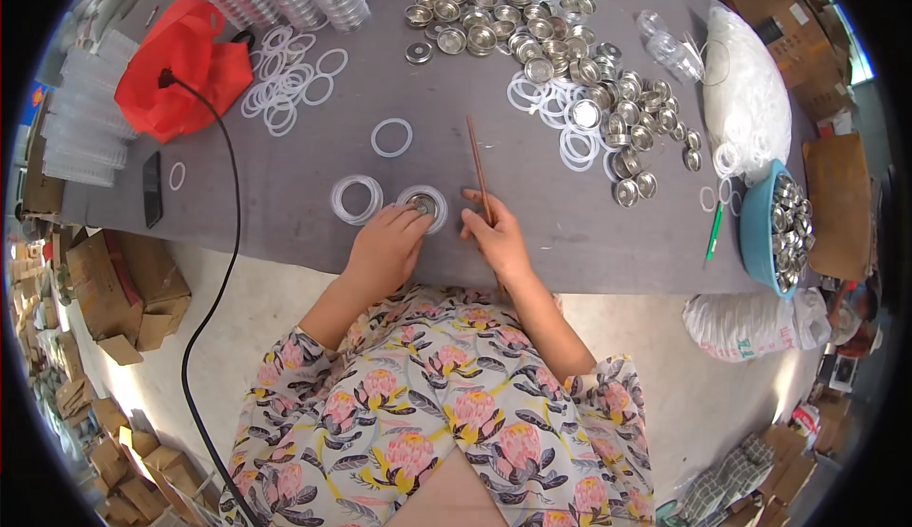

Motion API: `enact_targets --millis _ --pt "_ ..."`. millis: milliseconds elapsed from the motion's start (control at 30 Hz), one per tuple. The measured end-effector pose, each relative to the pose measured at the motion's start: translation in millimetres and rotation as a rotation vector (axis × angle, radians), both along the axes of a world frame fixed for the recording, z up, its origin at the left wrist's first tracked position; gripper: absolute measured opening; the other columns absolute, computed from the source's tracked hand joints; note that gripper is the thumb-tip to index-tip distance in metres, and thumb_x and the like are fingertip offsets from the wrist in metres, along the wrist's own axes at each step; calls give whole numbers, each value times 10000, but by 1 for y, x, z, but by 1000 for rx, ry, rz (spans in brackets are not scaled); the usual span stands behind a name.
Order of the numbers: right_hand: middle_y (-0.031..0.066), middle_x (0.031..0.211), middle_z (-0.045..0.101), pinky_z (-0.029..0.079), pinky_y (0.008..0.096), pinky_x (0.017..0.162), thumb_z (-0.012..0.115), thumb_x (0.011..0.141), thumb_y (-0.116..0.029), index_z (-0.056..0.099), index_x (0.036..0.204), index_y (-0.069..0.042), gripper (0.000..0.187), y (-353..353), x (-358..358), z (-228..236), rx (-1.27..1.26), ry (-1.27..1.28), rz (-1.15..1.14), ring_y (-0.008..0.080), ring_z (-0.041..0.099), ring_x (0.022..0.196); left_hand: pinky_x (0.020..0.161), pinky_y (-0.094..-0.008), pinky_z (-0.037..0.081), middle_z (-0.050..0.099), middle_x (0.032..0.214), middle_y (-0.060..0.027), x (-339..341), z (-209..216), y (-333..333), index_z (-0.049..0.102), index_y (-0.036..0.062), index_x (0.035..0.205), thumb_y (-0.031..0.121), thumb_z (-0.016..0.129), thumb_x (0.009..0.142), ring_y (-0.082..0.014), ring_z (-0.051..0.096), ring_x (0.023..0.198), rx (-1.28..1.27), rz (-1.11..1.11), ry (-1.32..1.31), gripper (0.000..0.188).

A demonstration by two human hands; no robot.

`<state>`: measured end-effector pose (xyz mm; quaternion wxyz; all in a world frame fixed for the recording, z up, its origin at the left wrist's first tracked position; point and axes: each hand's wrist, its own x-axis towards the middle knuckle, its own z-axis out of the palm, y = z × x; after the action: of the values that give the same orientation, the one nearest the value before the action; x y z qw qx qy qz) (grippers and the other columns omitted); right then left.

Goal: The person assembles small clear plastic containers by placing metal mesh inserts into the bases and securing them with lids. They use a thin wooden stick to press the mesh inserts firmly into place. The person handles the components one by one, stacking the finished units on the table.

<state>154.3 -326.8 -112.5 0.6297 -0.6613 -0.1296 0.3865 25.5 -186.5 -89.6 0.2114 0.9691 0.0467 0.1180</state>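
Observation:
My left hand (385,249) is at the near edge of the grey table, its fingers bent together onto a round silver metal cap (425,204). The cap lies inside a clear plastic ring (442,211); the fingertips cover its left part. In my right hand (499,240) is a thin brown stick (478,163), pinched between thumb and fingers and pointing away from me. Left of the cap lies a small stack of clear rings (336,200). One loose white ring (409,137) lies farther back.
Many metal caps (541,47) spread across the back right, beside loose white rings (309,80) at left. Stacked clear plastic parts (332,0), a red bag (171,80), a black cable (233,166) and a phone (152,190) stand left. A blue basin (755,242) of caps sits right.

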Motion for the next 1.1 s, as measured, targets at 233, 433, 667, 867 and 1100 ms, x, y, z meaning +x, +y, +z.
enact_targets --millis 233,433,667,867,1100 --pt "-8 628 556 241 179 368 557 886 -187 512 1216 -30 368 -6 4 -5 5 28 -17 17 341 411 842 -391 433 600 1027 -101 -31 20 20 601 73 985 101 730 661 -302 549 967 -395 88 -128 350" --pt "-8 622 550 235 178 362 553 889 -199 527 1202 -48 348 0 1 -6 8 -1 -10 16 331 406 832 -392 433 575 1061 -96 -61 -4 13 578 69 954 99 737 639 -305 539 970 -221 49 -17 354" --pt "-18 633 536 357 194 547 559 883 -136 538 1158 31 323 -4 1 1 16 17 -29 51 505 597 829 -333 427 541 1082 -105 -52 9 8 560 39 995 64 703 638 -243 539 925 -550 273 -71 386" --pt "-21 642 523 377 196 560 549 890 -123 544 1138 38 296 -2 -2 4 47 -2 -45 52 508 602 750 -236 413 546 1076 -47 -42 13 51 545 39 1060 14 668 637 -95 501 823 -835 426 -215 440" --pt "-18 642 524 378 195 555 542 892 -121 552 1121 44 282 -2 -3 5 30 -23 -42 49 503 594 726 -252 410 604 933 -37 -30 10 52 608 72 899 29 692 660 -158 532 830 -453 513 -356 257"
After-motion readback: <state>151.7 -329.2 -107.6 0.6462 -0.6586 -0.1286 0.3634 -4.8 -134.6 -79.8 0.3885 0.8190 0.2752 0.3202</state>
